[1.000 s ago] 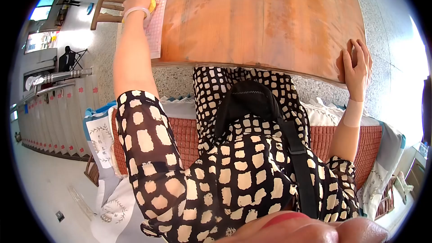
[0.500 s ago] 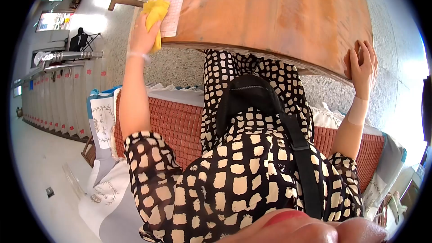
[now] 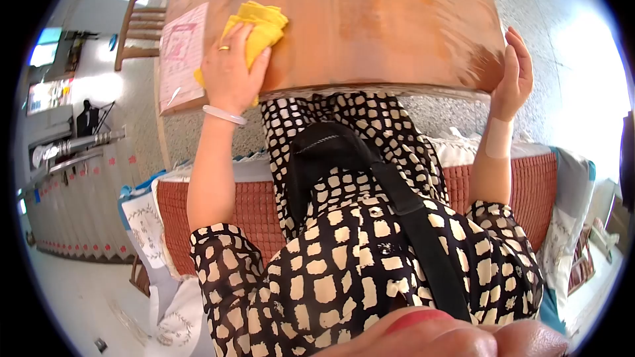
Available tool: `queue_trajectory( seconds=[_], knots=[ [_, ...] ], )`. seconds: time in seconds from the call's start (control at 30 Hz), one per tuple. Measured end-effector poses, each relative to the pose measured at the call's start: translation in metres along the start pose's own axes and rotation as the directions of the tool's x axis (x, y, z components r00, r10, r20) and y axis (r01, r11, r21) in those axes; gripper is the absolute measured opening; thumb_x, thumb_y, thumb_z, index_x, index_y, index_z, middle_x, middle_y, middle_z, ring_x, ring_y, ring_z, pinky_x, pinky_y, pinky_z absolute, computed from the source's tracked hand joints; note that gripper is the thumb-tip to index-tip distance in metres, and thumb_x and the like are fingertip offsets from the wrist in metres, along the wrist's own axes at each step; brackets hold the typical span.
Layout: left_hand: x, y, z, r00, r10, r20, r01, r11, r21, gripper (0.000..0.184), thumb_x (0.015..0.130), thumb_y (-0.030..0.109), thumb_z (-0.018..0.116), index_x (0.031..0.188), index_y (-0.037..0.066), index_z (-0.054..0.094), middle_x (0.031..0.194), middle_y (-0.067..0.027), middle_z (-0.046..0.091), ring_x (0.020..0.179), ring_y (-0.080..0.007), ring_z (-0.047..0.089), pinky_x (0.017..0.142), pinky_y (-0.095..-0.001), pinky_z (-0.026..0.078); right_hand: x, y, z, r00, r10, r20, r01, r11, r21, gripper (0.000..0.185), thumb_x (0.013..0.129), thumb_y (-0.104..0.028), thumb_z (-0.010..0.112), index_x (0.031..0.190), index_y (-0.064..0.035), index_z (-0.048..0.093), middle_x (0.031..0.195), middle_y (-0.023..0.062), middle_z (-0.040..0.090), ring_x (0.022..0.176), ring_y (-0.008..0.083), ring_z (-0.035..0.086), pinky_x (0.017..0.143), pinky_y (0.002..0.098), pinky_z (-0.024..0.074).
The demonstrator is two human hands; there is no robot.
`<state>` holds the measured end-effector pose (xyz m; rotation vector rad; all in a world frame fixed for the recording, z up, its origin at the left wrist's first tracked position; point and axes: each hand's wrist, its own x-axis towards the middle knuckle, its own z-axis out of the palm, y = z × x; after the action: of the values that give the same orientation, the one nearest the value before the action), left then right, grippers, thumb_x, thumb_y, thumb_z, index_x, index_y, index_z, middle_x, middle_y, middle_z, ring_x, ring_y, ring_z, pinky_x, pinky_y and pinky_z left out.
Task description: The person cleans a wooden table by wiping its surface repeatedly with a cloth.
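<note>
My left hand (image 3: 233,74) is on a folded yellow cloth (image 3: 263,32), pressing it to the wooden table (image 3: 370,26) near its front edge. The thumb and fingers lie over the cloth, and part of it shows below the palm. Just left of this hand, a pink-and-white printed sheet (image 3: 182,59) lies at the table's left edge. At the table's front right corner, my right hand (image 3: 514,76) rests against the edge with its fingers stretched out and nothing visible in them.
A wooden chair (image 3: 142,26) stands beyond the table's left side. Behind the table's front edge is a seat with a red-brown woven cover (image 3: 254,215) and white cloths over its ends. A black bag (image 3: 324,152) rests on my lap.
My left hand has moved with the cloth from beside the sheet at the left edge to the right of it. My right hand stays by the corner. The view has shifted.
</note>
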<state>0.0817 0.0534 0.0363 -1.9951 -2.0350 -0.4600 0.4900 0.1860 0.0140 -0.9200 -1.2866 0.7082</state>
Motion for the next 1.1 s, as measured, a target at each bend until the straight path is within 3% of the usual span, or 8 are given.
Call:
queue_trajectory(
  seconds=[0.1, 0.23, 0.37, 0.53, 0.77, 0.9, 1.0, 1.1],
  knots=[
    [0.020, 0.062, 0.007, 0.993, 0.116, 0.029, -0.114, 0.991, -0.069, 0.048, 0.086, 0.036, 0.061, 0.126, 0.012, 0.052, 0.127, -0.0090, 0.056, 0.111, -0.0335, 0.053, 0.093, -0.0441, 0.041, 0.002, 0.006, -0.016, 0.993, 0.028, -0.111, 0.019, 0.914, 0.406, 0.030, 0.092, -0.014, 0.051, 0.112, 0.0062, 0.059, 0.121, 0.0190, 0.058, 0.111, 0.0259, 0.055, 0.099, 0.0393, 0.0413],
    [0.042, 0.139, 0.018, 0.946, 0.321, 0.033, -0.312, 0.936, -0.162, 0.050, 0.083, 0.037, 0.062, 0.128, 0.017, 0.051, 0.129, -0.0054, 0.055, 0.113, -0.0313, 0.050, 0.095, -0.0449, 0.037, 0.004, -0.007, -0.030, 0.874, 0.357, -0.328, -0.057, 0.747, 0.663, 0.035, 0.093, -0.019, 0.041, 0.111, 0.0064, 0.057, 0.116, 0.0180, 0.058, 0.103, 0.0271, 0.055, 0.095, 0.0428, 0.0428],
    [0.063, 0.207, 0.037, 0.886, 0.463, -0.013, -0.446, 0.846, -0.292, 0.050, 0.082, 0.039, 0.063, 0.125, 0.018, 0.053, 0.126, -0.0048, 0.058, 0.115, -0.0289, 0.051, 0.094, -0.0463, 0.037, -0.004, -0.019, -0.048, 0.827, 0.368, -0.426, -0.093, 0.836, 0.541, 0.034, 0.094, -0.021, 0.039, 0.108, 0.0046, 0.057, 0.114, 0.0169, 0.058, 0.100, 0.0255, 0.054, 0.090, 0.0414, 0.0436],
    [0.075, 0.267, 0.054, 0.810, 0.577, -0.103, -0.578, 0.756, -0.308, 0.048, 0.079, 0.033, 0.065, 0.123, 0.018, 0.054, 0.123, -0.0048, 0.060, 0.113, -0.0290, 0.054, 0.093, -0.0482, 0.036, -0.020, -0.021, -0.084, 0.877, 0.318, -0.361, -0.078, 0.834, 0.546, 0.033, 0.095, -0.021, 0.041, 0.110, 0.0022, 0.058, 0.114, 0.0163, 0.060, 0.099, 0.0218, 0.055, 0.089, 0.0372, 0.0435],
    [0.057, 0.290, 0.059, 0.575, 0.794, -0.198, -0.805, 0.505, -0.311, 0.032, 0.082, 0.017, 0.057, 0.114, 0.018, 0.059, 0.119, -0.0025, 0.059, 0.113, -0.0278, 0.054, 0.095, -0.0498, 0.039, -0.001, -0.048, -0.069, 0.949, 0.298, -0.104, -0.268, 0.935, 0.231, 0.024, 0.092, -0.010, 0.050, 0.107, 0.0041, 0.062, 0.109, 0.0140, 0.065, 0.095, 0.0183, 0.060, 0.082, 0.0306, 0.0485],
    [0.007, 0.291, 0.076, 0.471, 0.863, -0.181, -0.853, 0.393, -0.345, 0.026, 0.084, 0.018, 0.055, 0.110, 0.016, 0.061, 0.113, -0.0014, 0.062, 0.109, -0.0249, 0.057, 0.096, -0.0481, 0.039, 0.016, -0.047, -0.041, 0.981, 0.160, 0.112, -0.126, 0.956, -0.265, 0.028, 0.090, -0.015, 0.056, 0.114, -0.0024, 0.063, 0.108, 0.0105, 0.065, 0.099, 0.0178, 0.060, 0.087, 0.0297, 0.0463],
    [-0.007, 0.270, 0.058, 0.568, 0.806, -0.166, -0.755, 0.430, -0.495, 0.026, 0.084, 0.018, 0.054, 0.108, 0.017, 0.062, 0.114, -0.0010, 0.062, 0.101, -0.0233, 0.058, 0.091, -0.0445, 0.040, 0.022, -0.021, -0.025, 0.953, -0.095, 0.287, 0.266, 0.717, -0.644, 0.045, 0.082, -0.023, 0.064, 0.124, -0.0073, 0.056, 0.131, 0.0161, 0.051, 0.120, 0.0329, 0.047, 0.099, 0.0408, 0.0396],
    [0.013, 0.235, 0.022, 0.707, 0.666, -0.238, -0.676, 0.538, -0.503, 0.034, 0.080, 0.012, 0.056, 0.113, 0.017, 0.061, 0.114, -0.0009, 0.061, 0.103, -0.0253, 0.055, 0.087, -0.0429, 0.040, 0.003, 0.007, -0.027, 0.952, -0.010, 0.306, 0.293, 0.319, -0.901, 0.057, 0.082, -0.030, 0.063, 0.132, -0.0076, 0.047, 0.134, 0.0185, 0.048, 0.119, 0.0399, 0.046, 0.100, 0.0436, 0.0384]
  ],
)
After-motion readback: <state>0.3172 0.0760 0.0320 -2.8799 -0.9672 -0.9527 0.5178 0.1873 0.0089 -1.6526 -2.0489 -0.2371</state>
